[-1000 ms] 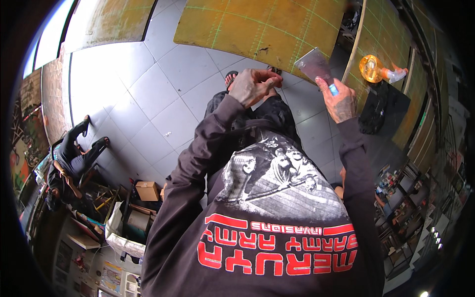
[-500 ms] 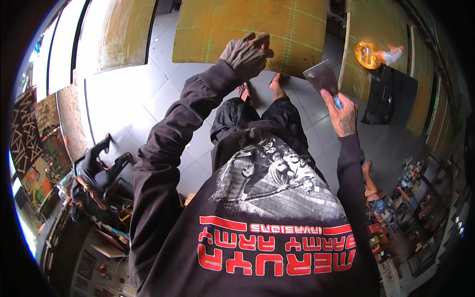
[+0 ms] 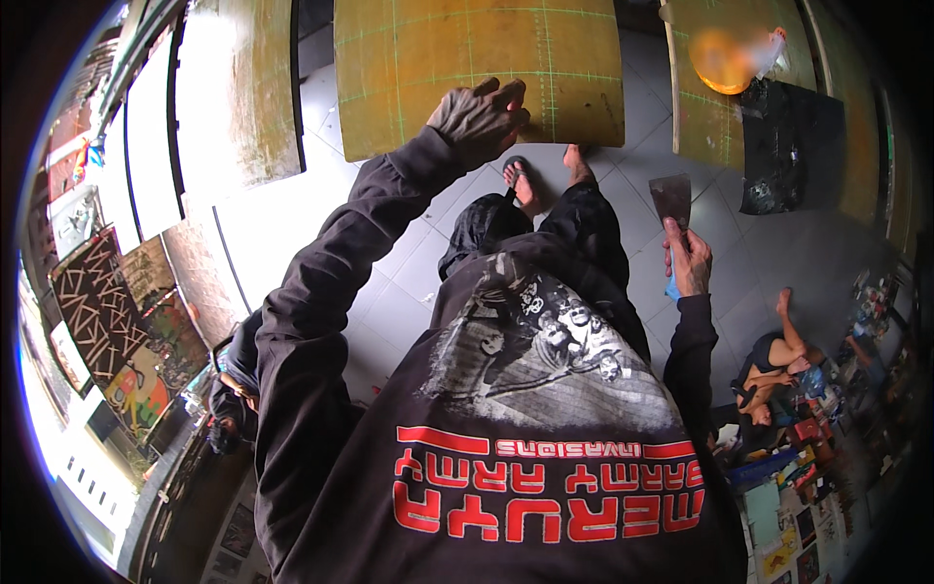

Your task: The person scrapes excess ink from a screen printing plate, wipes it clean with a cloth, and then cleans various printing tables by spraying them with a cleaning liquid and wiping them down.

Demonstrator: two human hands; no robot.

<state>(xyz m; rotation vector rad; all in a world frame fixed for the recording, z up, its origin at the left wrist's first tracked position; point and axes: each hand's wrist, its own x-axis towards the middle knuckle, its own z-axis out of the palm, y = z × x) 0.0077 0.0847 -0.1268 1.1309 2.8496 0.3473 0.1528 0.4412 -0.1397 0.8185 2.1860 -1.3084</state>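
Note:
My right hand (image 3: 690,261) is closed round the handle of a scraper (image 3: 671,198), held off to the right above the tiled floor. Its wide dark metal blade points away from me, and a bit of blue shows under my fingers. My left hand (image 3: 480,124) is over the near edge of a yellow-brown table top (image 3: 467,49) marked with green grid lines. The fingers are curled, and whatever they may hold is hidden.
On the right stands a similar yellow-brown table (image 3: 702,127) bearing a blurred orange spray bottle (image 3: 722,63) and a black sheet (image 3: 793,146). A pale, brightly lit board (image 3: 243,88) is at left. One person (image 3: 778,365) sits at lower right, another (image 3: 238,384) at lower left.
The whole view has shifted. My right hand has drawn the scraper back toward me, and its blade is now more upright in the picture. My left hand stays curled by the table edge.

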